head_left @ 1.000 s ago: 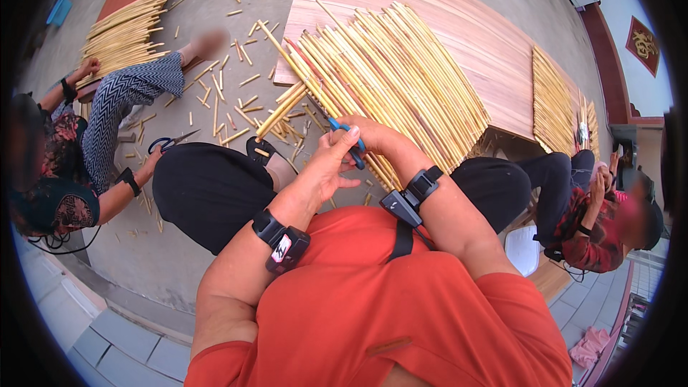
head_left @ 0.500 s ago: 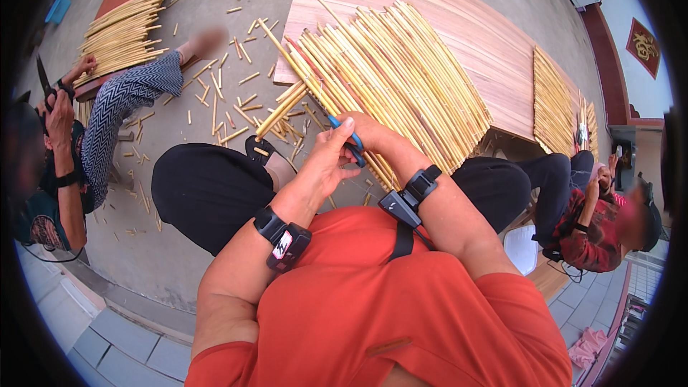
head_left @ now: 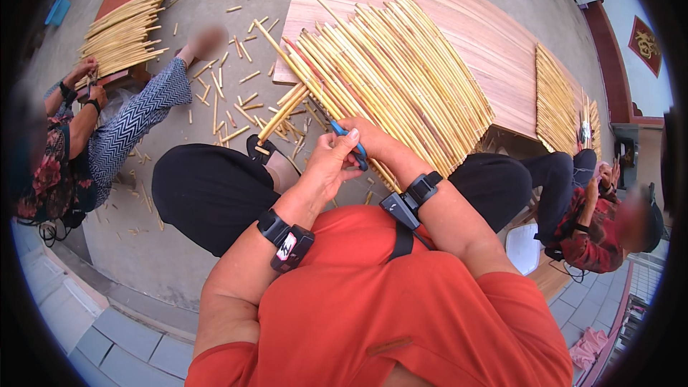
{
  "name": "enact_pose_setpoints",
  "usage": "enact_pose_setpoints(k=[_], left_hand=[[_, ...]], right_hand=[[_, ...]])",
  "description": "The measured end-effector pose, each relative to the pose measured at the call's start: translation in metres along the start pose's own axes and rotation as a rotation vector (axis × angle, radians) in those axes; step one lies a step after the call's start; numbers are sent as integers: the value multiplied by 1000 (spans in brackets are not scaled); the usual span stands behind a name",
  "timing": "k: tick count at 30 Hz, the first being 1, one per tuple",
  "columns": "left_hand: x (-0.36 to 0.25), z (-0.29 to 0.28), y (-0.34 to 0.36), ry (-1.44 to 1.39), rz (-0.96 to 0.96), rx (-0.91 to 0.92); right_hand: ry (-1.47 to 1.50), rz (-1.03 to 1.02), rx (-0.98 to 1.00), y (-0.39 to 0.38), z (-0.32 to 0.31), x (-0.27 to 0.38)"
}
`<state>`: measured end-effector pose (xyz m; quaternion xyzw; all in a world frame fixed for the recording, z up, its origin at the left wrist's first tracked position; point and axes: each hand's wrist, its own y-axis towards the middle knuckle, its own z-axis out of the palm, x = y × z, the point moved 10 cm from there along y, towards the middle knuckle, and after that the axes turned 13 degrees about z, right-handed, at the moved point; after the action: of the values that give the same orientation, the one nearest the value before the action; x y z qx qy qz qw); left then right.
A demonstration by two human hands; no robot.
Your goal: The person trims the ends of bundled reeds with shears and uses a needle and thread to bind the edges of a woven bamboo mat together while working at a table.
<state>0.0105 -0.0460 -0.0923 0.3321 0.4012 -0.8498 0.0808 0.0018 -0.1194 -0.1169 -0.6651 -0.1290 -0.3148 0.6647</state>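
Person is wearing an orange-red short-sleeved top [head_left: 387, 287] w/ a small brownish tab [head_left: 388, 346] on it, plus loose blk trousers [head_left: 204, 193] & a dark shoe [head_left: 254, 146]. A blk strap [head_left: 271, 224] is circling the L wrist — its boxy unit [head_left: 301, 245] is bearing a white-and-pink sticker [head_left: 287, 246]. Another blk strap [head_left: 424, 184] is circling the R wrist, also carrying a dark box [head_left: 401, 210].

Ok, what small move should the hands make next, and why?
I'd probably ease the left hand slightly aside, keeping the blue-handled scissors steady. It and the right hand are bunched together around the handles, close to the left edge of the laid-out sticks, and the overlapping fingers hide which hand grips what.
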Motion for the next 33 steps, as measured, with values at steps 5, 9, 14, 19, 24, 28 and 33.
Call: enact_pose_setpoints(k=[5,9,14,19,24,28,33], left_hand=[[-87,-24,8,1302,623,-74],[-158,-17,9,1711,906,-372],[-113,-107,96,1178,287,-206],[-80,-100,99,739,87,-84],[-82,-98,96,783,74,-93],[-78,-106,102,747,63,-104],[-75,-106,104,759,51,-79]], right_hand=[[26,87,47,-15,11,13],[-41,157,1,-18,6,8],[-102,171,18,-25,9,15],[-130,230,84,-27,5,8],[-179,278,68,-28,4,10],[-266,307,100,-29,2,16],[-244,304,90,-29,2,14]])
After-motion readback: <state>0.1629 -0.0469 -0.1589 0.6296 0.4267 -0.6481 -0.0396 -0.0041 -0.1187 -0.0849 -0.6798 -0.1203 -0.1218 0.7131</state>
